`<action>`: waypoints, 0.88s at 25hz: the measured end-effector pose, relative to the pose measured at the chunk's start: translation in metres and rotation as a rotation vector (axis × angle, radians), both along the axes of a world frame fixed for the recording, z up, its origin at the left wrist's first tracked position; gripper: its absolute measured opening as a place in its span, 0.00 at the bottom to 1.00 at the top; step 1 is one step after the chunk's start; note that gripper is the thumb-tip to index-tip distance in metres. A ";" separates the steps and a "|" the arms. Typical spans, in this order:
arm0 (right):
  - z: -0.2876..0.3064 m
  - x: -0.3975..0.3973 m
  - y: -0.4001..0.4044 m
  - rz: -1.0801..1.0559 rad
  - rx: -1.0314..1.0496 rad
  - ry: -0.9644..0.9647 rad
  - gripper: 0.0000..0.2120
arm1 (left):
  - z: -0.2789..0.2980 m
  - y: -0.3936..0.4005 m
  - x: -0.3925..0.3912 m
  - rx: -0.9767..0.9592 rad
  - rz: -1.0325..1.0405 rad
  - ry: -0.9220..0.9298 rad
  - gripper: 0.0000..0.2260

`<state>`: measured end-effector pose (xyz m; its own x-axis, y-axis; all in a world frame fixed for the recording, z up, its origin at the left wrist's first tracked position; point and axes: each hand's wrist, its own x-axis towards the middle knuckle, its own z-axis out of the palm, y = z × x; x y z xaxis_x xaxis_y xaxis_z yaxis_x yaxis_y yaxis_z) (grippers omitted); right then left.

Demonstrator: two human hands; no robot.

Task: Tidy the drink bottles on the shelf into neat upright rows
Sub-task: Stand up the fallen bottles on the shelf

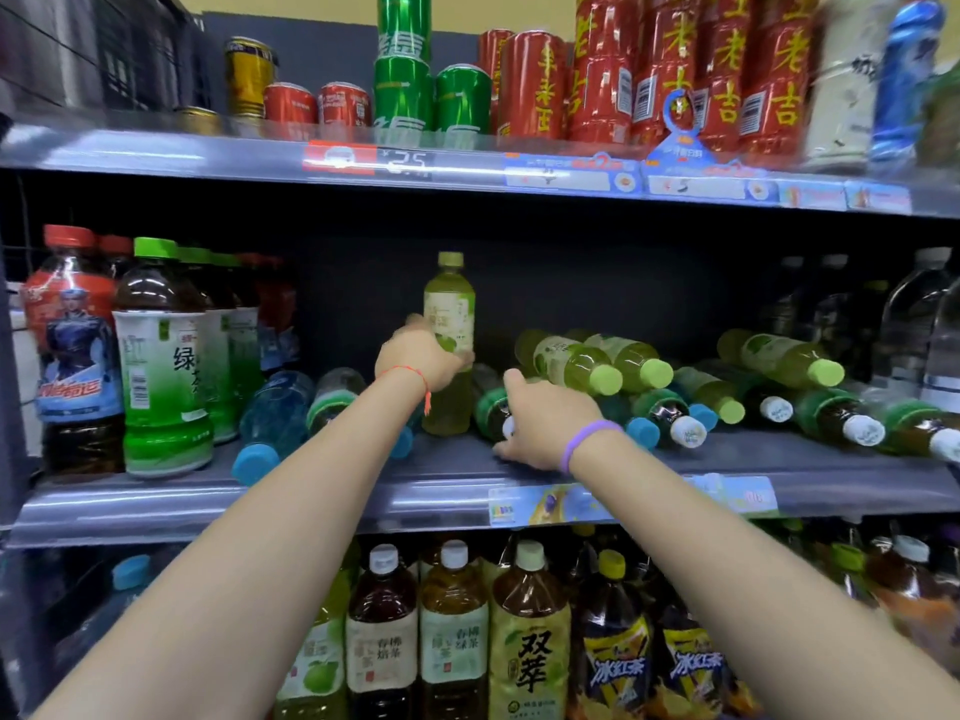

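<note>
Shop shelf (363, 491), middle tier: one pale green tea bottle (449, 304) upright, left hand (421, 358) fingers clamped at its mid-body; right hand (545, 423) fingers spread over toppled bottles (597, 363); likely full, smooth, grip the waist.

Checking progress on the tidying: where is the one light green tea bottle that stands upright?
Head view, middle shelf, centre: the upright green tea bottle is gripped by the left hand, toppled bottles to its right.
</note>
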<state>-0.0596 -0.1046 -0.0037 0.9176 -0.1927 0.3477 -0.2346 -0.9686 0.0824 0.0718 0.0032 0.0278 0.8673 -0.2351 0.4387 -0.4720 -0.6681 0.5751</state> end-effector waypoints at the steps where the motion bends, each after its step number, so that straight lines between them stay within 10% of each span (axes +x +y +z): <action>1: -0.009 0.001 0.000 0.029 -0.030 -0.071 0.21 | -0.003 -0.002 0.001 -0.013 0.010 0.017 0.31; 9: 0.039 -0.013 -0.021 0.311 0.244 -0.704 0.11 | -0.014 0.006 -0.031 -0.208 -0.085 -0.273 0.31; 22: 0.088 0.011 0.006 0.347 0.574 -0.751 0.23 | -0.025 0.016 -0.067 -0.311 -0.353 -0.203 0.23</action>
